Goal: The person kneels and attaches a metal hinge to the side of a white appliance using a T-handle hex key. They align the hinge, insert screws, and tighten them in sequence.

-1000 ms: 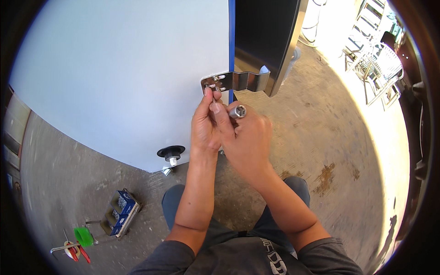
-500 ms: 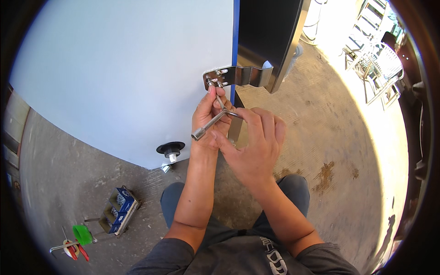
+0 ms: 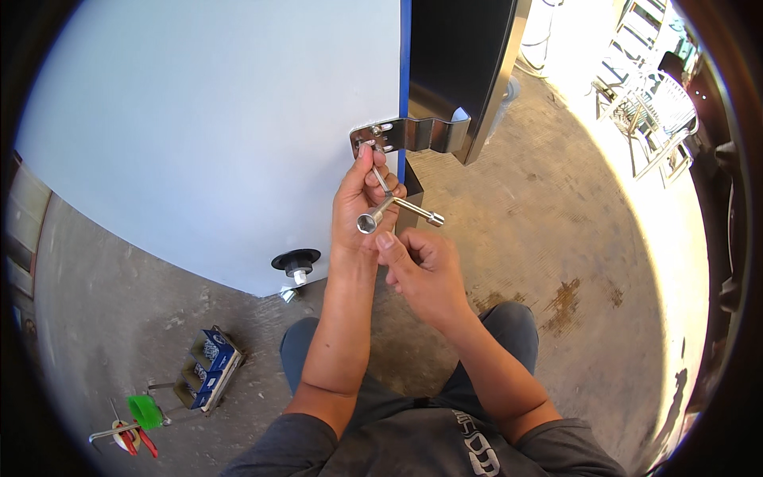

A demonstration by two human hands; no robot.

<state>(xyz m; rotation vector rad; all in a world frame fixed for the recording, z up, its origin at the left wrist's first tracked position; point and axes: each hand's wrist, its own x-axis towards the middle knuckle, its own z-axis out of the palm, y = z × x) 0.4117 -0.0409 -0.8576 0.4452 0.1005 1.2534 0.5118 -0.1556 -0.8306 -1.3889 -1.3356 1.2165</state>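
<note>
My left hand [image 3: 355, 203] is closed around one arm of a Y-shaped three-way socket wrench [image 3: 415, 210], fingertips up at a shiny metal bracket [image 3: 421, 133]. The socket at that end is hidden by the fingers, by the bracket's bolts. The other two arms stick out below, one toward me with its hollow socket showing, one to the right. Just beneath them is my right hand [image 3: 433, 274], fingers curled, thumb along them, apart from the wrench. The bracket is fixed to the edge of a large white panel [image 3: 222, 119] with blue trim.
A dark door-like panel [image 3: 461, 56] stands beyond the bracket. Below the white panel is a black round foot [image 3: 296, 259]. On the floor at lower left lie a blue-sided box of small hardware [image 3: 208, 367], a green object [image 3: 145, 411] and red-handled pliers [image 3: 148, 442]. Metal chairs [image 3: 668, 107] stand far right.
The wrench has turned in my left hand, so its free arms point differently. My right hand has come off its right arm, dropped slightly down and left, and curled its fingers.
</note>
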